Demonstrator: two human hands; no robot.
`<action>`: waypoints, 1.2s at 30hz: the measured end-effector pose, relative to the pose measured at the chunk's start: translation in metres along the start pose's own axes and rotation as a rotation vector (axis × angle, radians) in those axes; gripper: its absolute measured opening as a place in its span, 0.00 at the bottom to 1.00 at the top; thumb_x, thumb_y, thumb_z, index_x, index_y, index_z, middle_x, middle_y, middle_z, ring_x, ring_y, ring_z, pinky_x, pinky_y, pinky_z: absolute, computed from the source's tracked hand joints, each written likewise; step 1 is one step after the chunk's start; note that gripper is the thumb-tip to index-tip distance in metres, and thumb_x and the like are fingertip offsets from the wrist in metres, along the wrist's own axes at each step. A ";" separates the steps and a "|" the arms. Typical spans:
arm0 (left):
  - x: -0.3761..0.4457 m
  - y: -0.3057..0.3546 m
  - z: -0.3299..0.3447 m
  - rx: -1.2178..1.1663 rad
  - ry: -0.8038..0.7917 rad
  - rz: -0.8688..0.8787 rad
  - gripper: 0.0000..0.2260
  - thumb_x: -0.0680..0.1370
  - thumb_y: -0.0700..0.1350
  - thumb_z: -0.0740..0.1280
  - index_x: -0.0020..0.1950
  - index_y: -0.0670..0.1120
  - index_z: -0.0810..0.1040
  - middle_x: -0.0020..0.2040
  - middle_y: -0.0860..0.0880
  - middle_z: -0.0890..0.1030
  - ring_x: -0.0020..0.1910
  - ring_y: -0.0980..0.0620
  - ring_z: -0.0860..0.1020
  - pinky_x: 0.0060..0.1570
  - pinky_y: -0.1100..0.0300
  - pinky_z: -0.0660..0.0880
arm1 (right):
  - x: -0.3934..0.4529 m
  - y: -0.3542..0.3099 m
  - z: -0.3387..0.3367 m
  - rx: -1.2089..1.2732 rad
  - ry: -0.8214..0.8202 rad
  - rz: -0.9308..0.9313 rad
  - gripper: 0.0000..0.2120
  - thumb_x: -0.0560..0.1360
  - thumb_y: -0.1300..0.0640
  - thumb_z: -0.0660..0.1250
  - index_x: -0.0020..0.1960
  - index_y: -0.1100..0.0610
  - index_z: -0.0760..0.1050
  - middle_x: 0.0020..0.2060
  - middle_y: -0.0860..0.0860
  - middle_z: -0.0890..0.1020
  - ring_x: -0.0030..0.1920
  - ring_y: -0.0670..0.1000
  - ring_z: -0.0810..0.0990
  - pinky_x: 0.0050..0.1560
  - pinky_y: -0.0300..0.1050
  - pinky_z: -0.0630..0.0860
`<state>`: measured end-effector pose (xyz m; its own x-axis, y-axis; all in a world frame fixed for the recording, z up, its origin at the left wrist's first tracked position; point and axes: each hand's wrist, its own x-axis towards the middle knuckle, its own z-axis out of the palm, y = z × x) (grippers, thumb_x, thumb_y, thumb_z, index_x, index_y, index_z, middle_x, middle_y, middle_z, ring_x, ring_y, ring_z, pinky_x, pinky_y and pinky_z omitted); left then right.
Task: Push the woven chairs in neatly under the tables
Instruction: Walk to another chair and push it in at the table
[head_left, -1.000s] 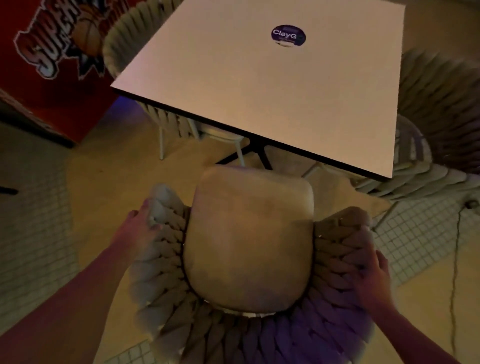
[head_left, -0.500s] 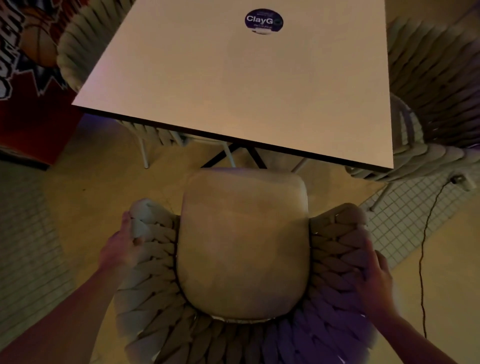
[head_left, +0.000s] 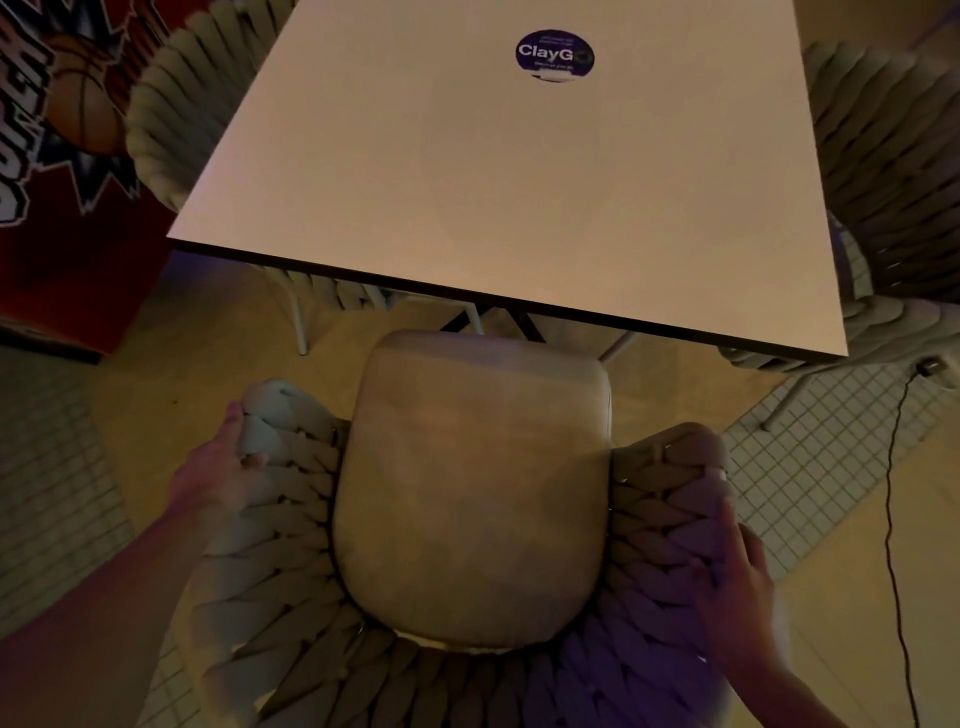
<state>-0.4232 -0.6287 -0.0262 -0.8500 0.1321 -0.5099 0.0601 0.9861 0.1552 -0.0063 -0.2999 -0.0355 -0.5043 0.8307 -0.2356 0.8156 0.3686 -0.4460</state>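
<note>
A woven chair (head_left: 291, 582) with a beige seat cushion (head_left: 472, 493) stands right below me, facing a square white table (head_left: 498, 171). The cushion's front edge sits just short of the table's near edge. My left hand (head_left: 218, 467) grips the front end of the chair's left woven arm. My right hand (head_left: 737, 582) holds the outer side of the right woven arm, further back. Two more woven chairs stand at the table: one on the left side (head_left: 182, 98) and one on the right side (head_left: 893, 171), both partly under it.
A red cabinet (head_left: 57, 171) with a basketball graphic stands at the left. A black cable (head_left: 891, 519) runs down the floor on the right, near a patch of small white tiles (head_left: 810, 457). The table's dark base legs (head_left: 488, 319) show beneath its near edge.
The chair and both hands have moved forward toward the table; the cushion's front edge is now closer to the table's near edge. My left hand has slid to the arm's front tip.
</note>
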 end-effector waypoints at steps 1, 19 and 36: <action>0.004 0.000 -0.003 0.009 0.007 0.004 0.34 0.78 0.53 0.62 0.78 0.59 0.45 0.67 0.36 0.72 0.61 0.34 0.74 0.53 0.49 0.72 | 0.001 -0.005 0.002 -0.005 0.003 0.008 0.47 0.71 0.62 0.69 0.77 0.36 0.46 0.61 0.51 0.72 0.41 0.57 0.78 0.33 0.50 0.75; 0.031 0.019 -0.020 0.002 0.032 0.066 0.33 0.79 0.51 0.63 0.78 0.57 0.47 0.63 0.34 0.76 0.57 0.34 0.76 0.52 0.46 0.75 | 0.017 -0.027 0.008 -0.021 0.047 0.056 0.43 0.71 0.64 0.68 0.78 0.46 0.52 0.60 0.56 0.73 0.43 0.58 0.77 0.34 0.49 0.73; 0.032 0.018 -0.019 0.023 0.052 0.064 0.33 0.79 0.51 0.63 0.78 0.55 0.48 0.63 0.34 0.76 0.58 0.34 0.76 0.51 0.47 0.74 | 0.012 -0.031 0.008 -0.072 0.015 0.093 0.42 0.72 0.62 0.67 0.79 0.46 0.49 0.63 0.57 0.72 0.47 0.62 0.79 0.36 0.51 0.74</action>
<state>-0.4595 -0.6088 -0.0235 -0.8701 0.1905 -0.4545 0.1271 0.9778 0.1665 -0.0399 -0.3043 -0.0314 -0.4215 0.8689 -0.2596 0.8771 0.3180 -0.3599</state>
